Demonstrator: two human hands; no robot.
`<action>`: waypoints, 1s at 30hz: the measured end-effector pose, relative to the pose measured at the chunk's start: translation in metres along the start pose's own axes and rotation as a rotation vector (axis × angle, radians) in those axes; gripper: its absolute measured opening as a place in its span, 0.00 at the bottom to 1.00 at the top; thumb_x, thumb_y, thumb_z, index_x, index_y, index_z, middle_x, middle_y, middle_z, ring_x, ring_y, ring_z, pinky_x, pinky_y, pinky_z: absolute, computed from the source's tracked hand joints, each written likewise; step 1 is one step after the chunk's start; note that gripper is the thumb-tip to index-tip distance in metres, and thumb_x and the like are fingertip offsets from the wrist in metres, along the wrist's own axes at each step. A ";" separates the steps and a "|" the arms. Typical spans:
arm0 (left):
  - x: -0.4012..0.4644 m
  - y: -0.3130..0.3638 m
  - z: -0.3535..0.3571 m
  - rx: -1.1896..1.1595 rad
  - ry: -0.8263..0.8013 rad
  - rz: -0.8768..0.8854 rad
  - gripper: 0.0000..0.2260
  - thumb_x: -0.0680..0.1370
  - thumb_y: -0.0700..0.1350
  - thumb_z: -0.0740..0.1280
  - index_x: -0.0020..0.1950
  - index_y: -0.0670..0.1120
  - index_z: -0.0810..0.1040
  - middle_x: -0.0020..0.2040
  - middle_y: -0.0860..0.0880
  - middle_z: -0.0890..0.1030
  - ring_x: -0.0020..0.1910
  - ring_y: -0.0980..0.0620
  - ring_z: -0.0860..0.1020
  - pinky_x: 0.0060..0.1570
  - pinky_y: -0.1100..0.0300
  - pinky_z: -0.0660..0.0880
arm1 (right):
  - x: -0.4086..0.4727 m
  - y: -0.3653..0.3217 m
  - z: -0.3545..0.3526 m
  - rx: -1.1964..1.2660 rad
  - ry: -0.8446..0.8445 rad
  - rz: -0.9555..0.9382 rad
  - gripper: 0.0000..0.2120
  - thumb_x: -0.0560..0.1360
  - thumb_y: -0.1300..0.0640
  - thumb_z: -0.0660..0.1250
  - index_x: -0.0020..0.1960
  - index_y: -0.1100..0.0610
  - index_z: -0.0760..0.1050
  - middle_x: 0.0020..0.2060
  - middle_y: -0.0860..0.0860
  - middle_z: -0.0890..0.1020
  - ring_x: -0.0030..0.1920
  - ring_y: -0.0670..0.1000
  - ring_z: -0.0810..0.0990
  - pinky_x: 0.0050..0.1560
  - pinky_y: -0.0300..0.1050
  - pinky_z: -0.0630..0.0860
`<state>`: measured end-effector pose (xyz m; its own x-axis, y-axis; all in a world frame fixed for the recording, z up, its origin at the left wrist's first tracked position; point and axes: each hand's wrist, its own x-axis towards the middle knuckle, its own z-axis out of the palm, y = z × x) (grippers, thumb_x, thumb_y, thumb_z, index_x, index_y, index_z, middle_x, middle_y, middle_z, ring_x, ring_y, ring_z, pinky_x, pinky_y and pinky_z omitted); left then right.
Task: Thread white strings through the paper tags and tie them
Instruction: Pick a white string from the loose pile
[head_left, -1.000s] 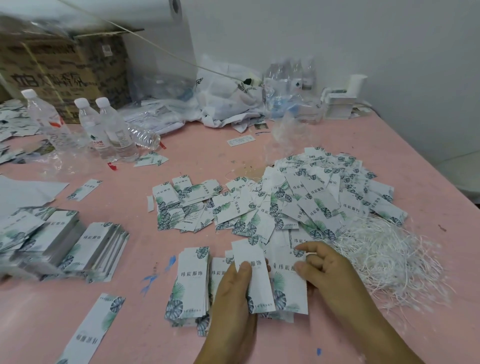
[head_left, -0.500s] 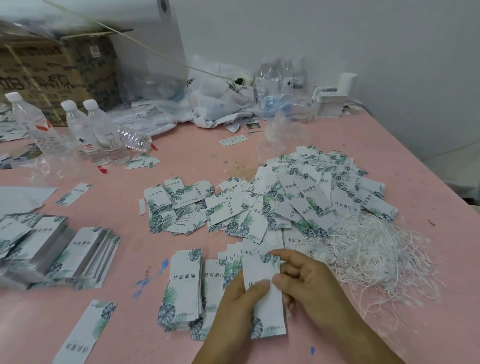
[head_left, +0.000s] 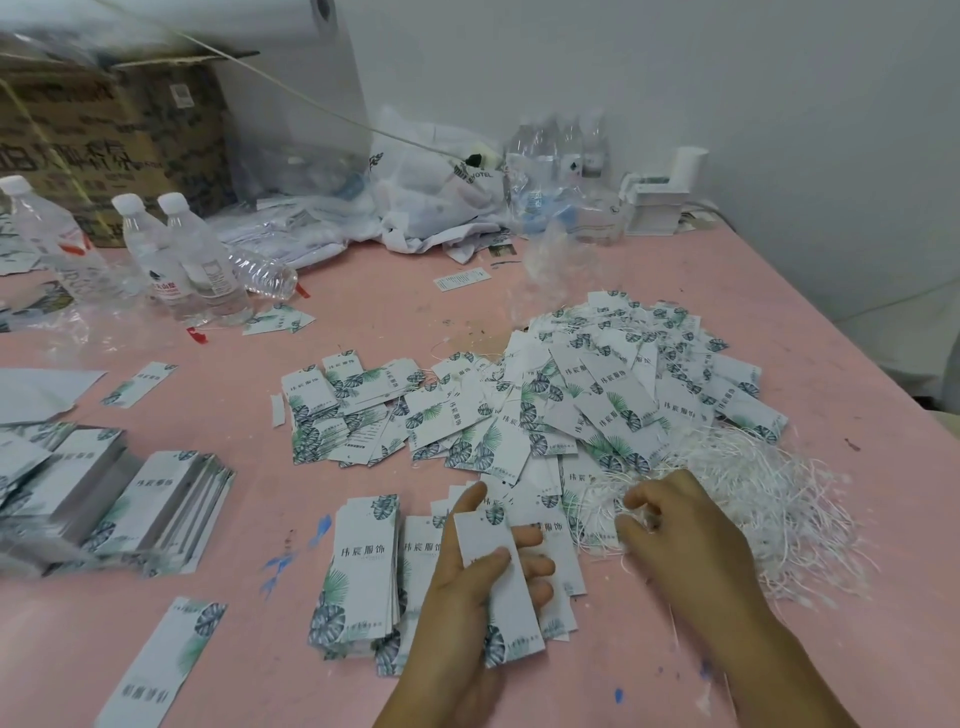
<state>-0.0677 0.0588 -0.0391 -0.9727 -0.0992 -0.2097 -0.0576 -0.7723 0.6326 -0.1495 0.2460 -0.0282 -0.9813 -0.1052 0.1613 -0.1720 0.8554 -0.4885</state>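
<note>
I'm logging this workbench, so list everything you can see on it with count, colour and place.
table: one, pink, under everything
held tag: one, white with green leaf print, in left hand
loose tags: many, white and green, heaped centre
stacked tags: several piles, near centre and left edge
strings: a tangle, white, right of centre
bottles: three upright, one lying, clear, far left
cardboard box: one, brown, far left corner
plastic bags: a heap, clear and white, far edge
left hand: grips the tag
right hand: pinches strings
</note>
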 end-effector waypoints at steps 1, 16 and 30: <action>0.000 0.000 0.000 0.007 0.005 0.005 0.23 0.71 0.31 0.64 0.58 0.54 0.81 0.46 0.34 0.81 0.36 0.42 0.79 0.32 0.53 0.77 | 0.001 0.001 0.001 0.012 0.011 -0.017 0.03 0.74 0.53 0.69 0.43 0.46 0.78 0.41 0.43 0.73 0.37 0.40 0.75 0.33 0.42 0.72; -0.002 0.005 0.001 0.054 0.014 -0.088 0.13 0.65 0.32 0.67 0.45 0.44 0.73 0.41 0.36 0.77 0.31 0.43 0.74 0.28 0.56 0.72 | 0.003 -0.002 -0.021 1.051 0.206 0.053 0.12 0.69 0.45 0.73 0.48 0.51 0.84 0.32 0.50 0.82 0.30 0.43 0.75 0.31 0.34 0.76; 0.000 -0.003 -0.003 0.413 -0.093 -0.038 0.14 0.70 0.50 0.74 0.46 0.41 0.78 0.37 0.37 0.80 0.33 0.45 0.79 0.33 0.56 0.78 | -0.024 -0.048 0.017 1.132 -0.396 0.069 0.07 0.72 0.54 0.72 0.45 0.56 0.84 0.26 0.53 0.79 0.25 0.47 0.72 0.28 0.38 0.71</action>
<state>-0.0665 0.0588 -0.0431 -0.9832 -0.0037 -0.1826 -0.1608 -0.4562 0.8752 -0.1189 0.1989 -0.0230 -0.9160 -0.3946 -0.0729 0.0983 -0.0445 -0.9942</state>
